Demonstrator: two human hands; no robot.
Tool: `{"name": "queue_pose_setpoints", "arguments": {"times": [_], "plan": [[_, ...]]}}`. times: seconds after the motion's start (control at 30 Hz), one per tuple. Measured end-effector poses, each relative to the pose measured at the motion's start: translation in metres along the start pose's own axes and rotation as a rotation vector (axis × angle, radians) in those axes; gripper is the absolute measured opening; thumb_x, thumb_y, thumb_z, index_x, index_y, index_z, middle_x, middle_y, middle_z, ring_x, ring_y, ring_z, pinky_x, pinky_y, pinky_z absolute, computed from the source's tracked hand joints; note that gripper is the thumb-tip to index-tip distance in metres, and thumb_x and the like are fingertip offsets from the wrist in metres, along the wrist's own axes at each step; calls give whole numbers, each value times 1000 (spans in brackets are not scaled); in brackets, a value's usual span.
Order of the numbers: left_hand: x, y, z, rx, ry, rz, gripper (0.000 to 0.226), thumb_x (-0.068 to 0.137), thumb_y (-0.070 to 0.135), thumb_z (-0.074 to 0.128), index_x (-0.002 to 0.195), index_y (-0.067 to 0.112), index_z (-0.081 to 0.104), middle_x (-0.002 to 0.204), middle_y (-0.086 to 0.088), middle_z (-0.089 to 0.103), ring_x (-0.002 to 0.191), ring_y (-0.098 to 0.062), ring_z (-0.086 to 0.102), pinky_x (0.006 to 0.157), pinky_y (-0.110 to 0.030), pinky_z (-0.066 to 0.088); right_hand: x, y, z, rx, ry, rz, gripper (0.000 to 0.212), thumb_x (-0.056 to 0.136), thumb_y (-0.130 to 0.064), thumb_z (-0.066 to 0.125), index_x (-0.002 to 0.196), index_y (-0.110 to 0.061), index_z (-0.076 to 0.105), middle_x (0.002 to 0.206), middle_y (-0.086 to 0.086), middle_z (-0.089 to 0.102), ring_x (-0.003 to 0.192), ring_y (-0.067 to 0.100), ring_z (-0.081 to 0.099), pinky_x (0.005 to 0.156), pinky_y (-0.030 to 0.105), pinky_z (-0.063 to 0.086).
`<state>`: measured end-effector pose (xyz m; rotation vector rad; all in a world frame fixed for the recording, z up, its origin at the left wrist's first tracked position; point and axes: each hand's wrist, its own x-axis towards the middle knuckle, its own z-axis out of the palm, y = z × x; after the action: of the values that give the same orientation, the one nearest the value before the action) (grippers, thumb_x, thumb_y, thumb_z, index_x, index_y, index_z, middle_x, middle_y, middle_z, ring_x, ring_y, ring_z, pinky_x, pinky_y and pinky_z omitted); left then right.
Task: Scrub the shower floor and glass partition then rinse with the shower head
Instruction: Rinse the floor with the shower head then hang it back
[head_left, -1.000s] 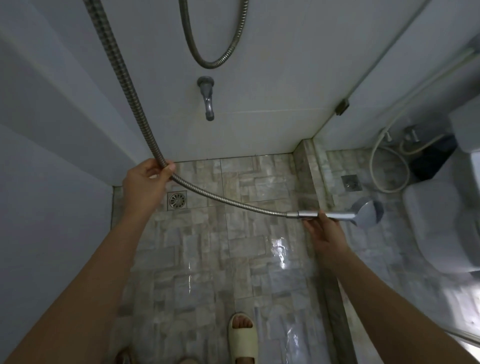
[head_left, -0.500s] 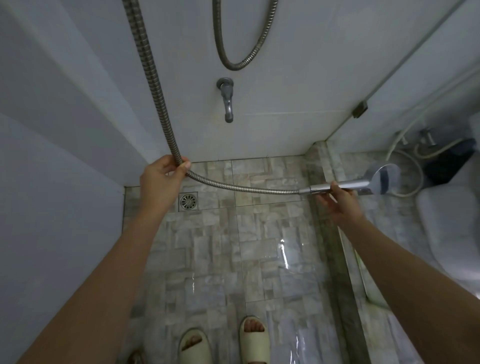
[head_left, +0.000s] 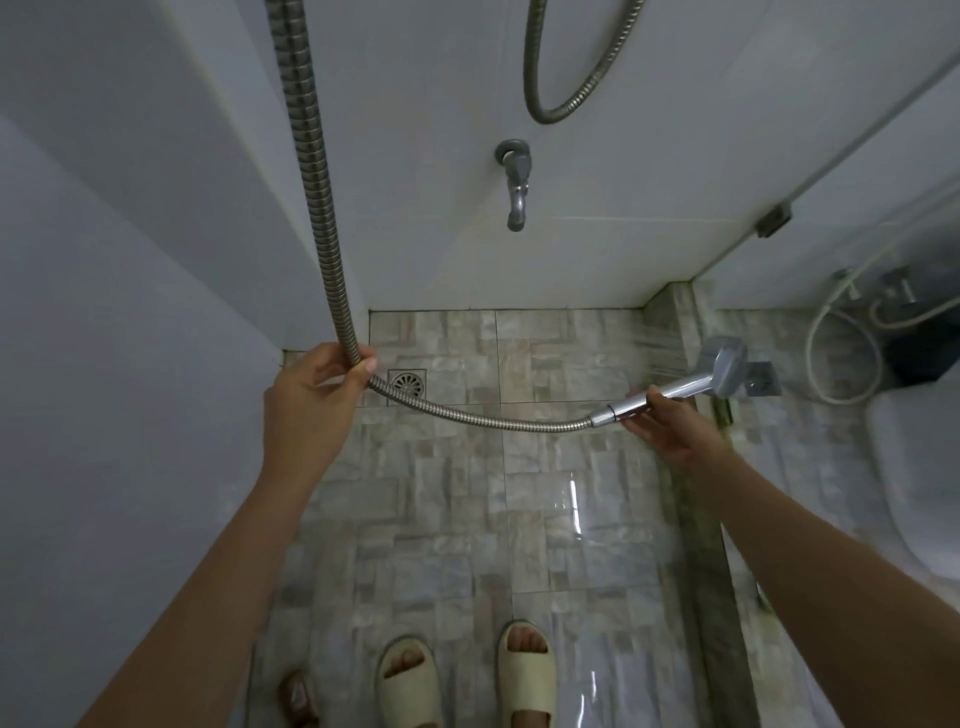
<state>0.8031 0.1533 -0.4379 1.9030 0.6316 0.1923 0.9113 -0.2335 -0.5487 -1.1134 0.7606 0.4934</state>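
My right hand (head_left: 667, 427) grips the chrome handle of the shower head (head_left: 723, 368), whose head sits close to the glass partition (head_left: 810, 270) on the right. Faint streaks of water spray leftwards from it. My left hand (head_left: 311, 400) holds the ribbed metal hose (head_left: 311, 171), which drops from above, bends at my fingers and sags across to the handle. The wet, stone-patterned shower floor (head_left: 457, 519) lies below, with a square drain (head_left: 407, 383) just right of my left hand.
A wall tap (head_left: 515, 179) sticks out of the white back wall under a second loop of hose (head_left: 561, 98). A raised kerb (head_left: 701, 545) runs under the glass. Beyond it are a toilet (head_left: 919, 493) and a white bidet hose (head_left: 831, 353). My sandalled feet (head_left: 467, 675) stand at the bottom.
The shower head has turned edge-on and risen slightly toward the glass, and water streaks now show. My left hand keeps its hold on the hose; the view has shifted a little.
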Motion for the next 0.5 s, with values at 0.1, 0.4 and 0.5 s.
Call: {"name": "queue_pose_setpoints", "arguments": {"times": [0.1,0.4,0.5], "plan": [[-7,-3,-11,7,22,-1,8,90,22,73,97,26,74,85,18,73,83,14,65,85,-16,53,-6,17,9,-29,2,28,8,97,-8,49,92,-6,54,69,5,72,67,15,72,59,32,60],[-12,-13,-37,-3,52,-37,8,90,23,73,98,25,74,89,14,73,83,12,66,87,-24,54,-16,53,32,-117,-58,97,8,95,-9,53,93,-3,57,84,12,70,82,25,70,68,36,61],[-15,-17,-47,3,64,-54,10,90,24,73,100,25,76,91,13,74,85,8,67,91,-30,56,-19,56,46,-103,-57,90,6,96,-7,51,92,-3,55,77,11,72,75,24,72,63,36,61]]}}
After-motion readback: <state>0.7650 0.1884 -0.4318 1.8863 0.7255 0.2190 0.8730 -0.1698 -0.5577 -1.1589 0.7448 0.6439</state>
